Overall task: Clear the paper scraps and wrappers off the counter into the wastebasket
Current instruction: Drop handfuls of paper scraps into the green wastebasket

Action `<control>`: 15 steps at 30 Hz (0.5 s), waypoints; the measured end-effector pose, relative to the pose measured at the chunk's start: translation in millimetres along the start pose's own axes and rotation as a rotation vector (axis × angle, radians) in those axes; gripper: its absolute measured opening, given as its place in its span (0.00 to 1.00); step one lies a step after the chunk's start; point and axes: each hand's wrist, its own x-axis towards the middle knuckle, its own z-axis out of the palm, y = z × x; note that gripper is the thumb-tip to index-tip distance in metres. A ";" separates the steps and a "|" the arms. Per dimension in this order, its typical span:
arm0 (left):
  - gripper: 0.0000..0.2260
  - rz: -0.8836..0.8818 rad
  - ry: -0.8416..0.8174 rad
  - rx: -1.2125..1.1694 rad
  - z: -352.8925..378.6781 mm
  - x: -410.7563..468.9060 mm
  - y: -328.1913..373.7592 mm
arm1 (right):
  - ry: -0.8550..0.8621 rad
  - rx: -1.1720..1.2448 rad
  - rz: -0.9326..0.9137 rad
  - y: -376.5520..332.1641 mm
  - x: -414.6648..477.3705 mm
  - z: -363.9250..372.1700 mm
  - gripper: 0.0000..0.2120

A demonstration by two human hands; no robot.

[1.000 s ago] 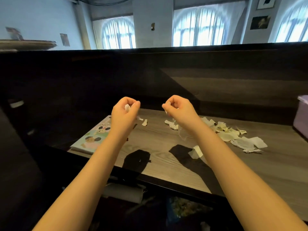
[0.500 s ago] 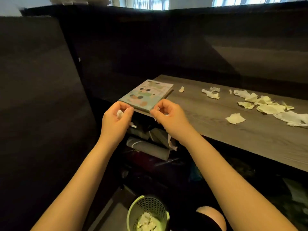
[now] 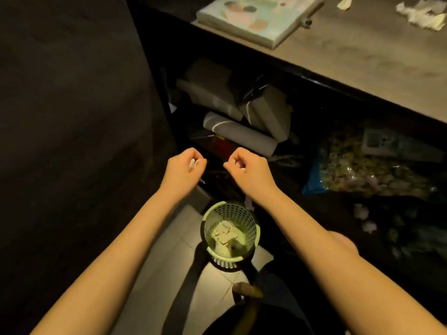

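Observation:
My left hand [image 3: 185, 166] is curled round a small white paper scrap [image 3: 192, 164] that shows between its fingers. My right hand [image 3: 244, 166] is also curled, pinching a bit of white paper, and a thin wrapper [image 3: 248, 204] hangs below its wrist. Both hands hover below the counter edge, above and just behind a light green mesh wastebasket [image 3: 251, 217] that stands on the tiled floor and holds several pale scraps. More torn paper scraps [image 3: 419, 13] lie on the wooden counter [image 3: 362, 56] at the top right.
A pastel picture book [image 3: 256, 18] lies on the counter's left end. Under the counter sit dark grey boxes and rolls [image 3: 242, 122] and a clear bag of small greenish items [image 3: 362, 165]. A dark panel [image 3: 72, 117] fills the left side. My knee is low in the view.
My view has tipped down from the counter to the floor. Both hands, still holding scraps, have come off the counter and down towards the wastebasket.

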 end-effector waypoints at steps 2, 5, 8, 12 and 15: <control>0.05 -0.029 -0.075 0.058 21.1 0.0 -22.5 | -0.034 -0.010 0.065 23.3 2.5 17.0 0.11; 0.06 -0.029 -0.199 0.150 53.6 -1.3 -49.9 | -0.084 -0.052 0.139 56.4 6.7 37.0 0.11; 0.06 -0.029 -0.310 0.244 86.1 -2.1 -72.2 | -0.147 -0.102 0.175 85.3 9.7 50.1 0.10; 0.06 -0.079 -0.477 0.365 129.3 -3.9 -96.6 | -0.195 -0.152 0.195 115.8 14.2 57.3 0.08; 0.06 -0.065 -0.625 0.484 160.1 -4.5 -105.9 | -0.195 -0.149 0.225 131.0 17.4 58.6 0.07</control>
